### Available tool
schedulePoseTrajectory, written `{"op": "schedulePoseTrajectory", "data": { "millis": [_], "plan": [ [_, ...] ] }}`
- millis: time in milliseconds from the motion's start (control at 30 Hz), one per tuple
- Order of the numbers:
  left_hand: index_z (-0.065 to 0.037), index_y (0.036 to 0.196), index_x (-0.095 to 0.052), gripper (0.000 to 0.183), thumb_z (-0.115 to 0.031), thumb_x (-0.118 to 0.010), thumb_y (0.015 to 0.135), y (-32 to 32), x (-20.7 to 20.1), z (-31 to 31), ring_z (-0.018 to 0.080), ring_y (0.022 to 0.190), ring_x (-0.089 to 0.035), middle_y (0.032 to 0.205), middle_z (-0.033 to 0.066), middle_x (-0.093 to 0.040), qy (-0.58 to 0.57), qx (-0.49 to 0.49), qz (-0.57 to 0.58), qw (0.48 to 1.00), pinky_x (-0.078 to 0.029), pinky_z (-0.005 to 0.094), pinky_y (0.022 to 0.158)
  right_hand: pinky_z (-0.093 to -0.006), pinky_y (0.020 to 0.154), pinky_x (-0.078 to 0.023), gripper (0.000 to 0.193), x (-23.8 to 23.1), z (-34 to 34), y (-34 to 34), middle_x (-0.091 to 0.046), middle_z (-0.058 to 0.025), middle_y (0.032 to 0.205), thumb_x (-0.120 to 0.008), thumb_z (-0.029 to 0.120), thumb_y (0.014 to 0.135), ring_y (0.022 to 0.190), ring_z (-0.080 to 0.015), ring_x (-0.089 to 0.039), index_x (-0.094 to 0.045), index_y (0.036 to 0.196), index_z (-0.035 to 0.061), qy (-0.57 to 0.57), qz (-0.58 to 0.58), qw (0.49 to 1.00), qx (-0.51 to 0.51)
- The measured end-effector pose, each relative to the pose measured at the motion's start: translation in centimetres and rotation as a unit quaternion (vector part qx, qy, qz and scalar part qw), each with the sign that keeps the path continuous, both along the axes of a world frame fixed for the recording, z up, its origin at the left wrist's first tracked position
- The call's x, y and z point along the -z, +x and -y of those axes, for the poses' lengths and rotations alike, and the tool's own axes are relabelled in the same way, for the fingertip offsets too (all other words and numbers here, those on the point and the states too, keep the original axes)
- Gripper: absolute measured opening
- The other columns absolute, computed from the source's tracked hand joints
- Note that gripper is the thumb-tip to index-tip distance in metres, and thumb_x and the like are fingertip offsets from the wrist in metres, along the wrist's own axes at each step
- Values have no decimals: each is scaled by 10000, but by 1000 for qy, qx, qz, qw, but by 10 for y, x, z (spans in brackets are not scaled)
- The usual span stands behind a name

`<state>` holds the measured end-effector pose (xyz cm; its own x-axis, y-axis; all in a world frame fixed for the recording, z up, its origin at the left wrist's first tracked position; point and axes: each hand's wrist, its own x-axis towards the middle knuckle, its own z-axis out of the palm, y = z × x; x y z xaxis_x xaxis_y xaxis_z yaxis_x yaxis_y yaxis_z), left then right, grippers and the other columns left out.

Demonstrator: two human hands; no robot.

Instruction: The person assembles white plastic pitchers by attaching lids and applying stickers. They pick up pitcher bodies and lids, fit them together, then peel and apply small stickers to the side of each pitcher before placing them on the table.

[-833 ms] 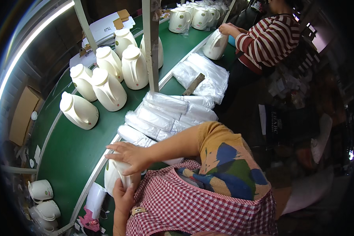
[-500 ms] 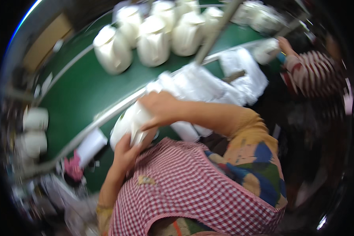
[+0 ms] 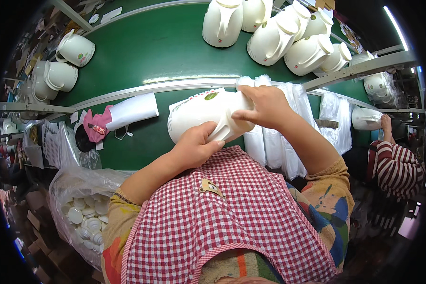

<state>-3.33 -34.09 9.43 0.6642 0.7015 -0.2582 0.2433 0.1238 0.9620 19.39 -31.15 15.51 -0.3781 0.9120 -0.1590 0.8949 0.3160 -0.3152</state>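
A cream-white plastic jug [image 3: 184, 120] with a green leaf print lies on its side in front of my apron, over the green bench. My left hand [image 3: 196, 146] grips it from below by the handle, thumb along the handle. At the jug's right end, my right hand [image 3: 267, 108] curls its fingers over the rim, thumb on the body near the handle. The underside of the jug and the fingertips beneath it are hidden. Just right of the jug, stacks of clear plastic bags [image 3: 274, 144] hang over the bench edge.
Several similar jugs [image 3: 270, 40] stand on the green belt [image 3: 146, 52], others at far left [image 3: 75, 49]. White paper [image 3: 135, 111] and a pink cloth [image 3: 97, 124] lie left. A bag of white lids [image 3: 85, 213] sits low left. A metal post [image 3: 364, 71] and co-worker [image 3: 397, 165] are right.
My view has swung, so the standing jugs now appear farther right and the bag of lids shows plainly. Both hands still hold the jug, which now lies more level.
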Motion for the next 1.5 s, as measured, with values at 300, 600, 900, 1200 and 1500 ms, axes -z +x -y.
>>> {"op": "schedulePoseTrajectory", "data": {
  "millis": [300, 600, 900, 1200, 1500],
  "plan": [
    [31, 1109, -490, 305, -123, -550, 853, -5, -2, -17, 155, 827, -557, 935, 106, -572, 38, -10, -28, 999, -463, 294, 719, -432, 948, -392, 768, 20, 2, 20, -389, -167, 1351, -762, 256, 597, 1225, -349, -387, -438, 1280, 124, 76, -144, 986, -36],
    [32, 1164, -479, 340, -100, -542, 857, -8, -9, -12, 99, 802, -547, 941, 72, -572, 17, 42, -34, 998, -459, 249, 690, -413, 911, -423, 777, 17, -11, 5, -446, -152, 1311, -649, 572, 694, 1134, -347, -482, -469, 1282, 97, -24, -92, 995, -18],
    [6, 972, -521, 263, -192, -571, 807, 0, 0, -15, 344, 737, -565, 832, 218, -568, 81, 28, -49, 995, -451, 391, 660, -434, 916, -389, 697, 52, -6, 8, -484, -157, 1193, -717, 490, 634, 1068, -337, -467, -540, 1163, 72, 194, -211, 950, -124],
    [-22, 990, -487, 174, -62, -540, 828, 6, -15, -19, 26, 505, -406, 689, -27, -478, -21, -23, 60, 998, -306, 191, 419, -451, 932, -355, 506, 49, -8, -5, -483, -139, 1179, -610, 353, 732, 1113, -323, -441, -528, 1154, 87, 242, -242, 933, -111],
    [0, 1021, -469, 233, -77, -547, 815, -4, -39, -26, 38, 480, -413, 657, -7, -497, -142, -13, 87, 986, -308, 185, 409, -434, 923, -377, 597, 31, -8, 11, -454, -187, 1232, -590, 446, 756, 1103, -357, -452, -491, 1215, 77, 255, -238, 913, -212]
  ]
}}
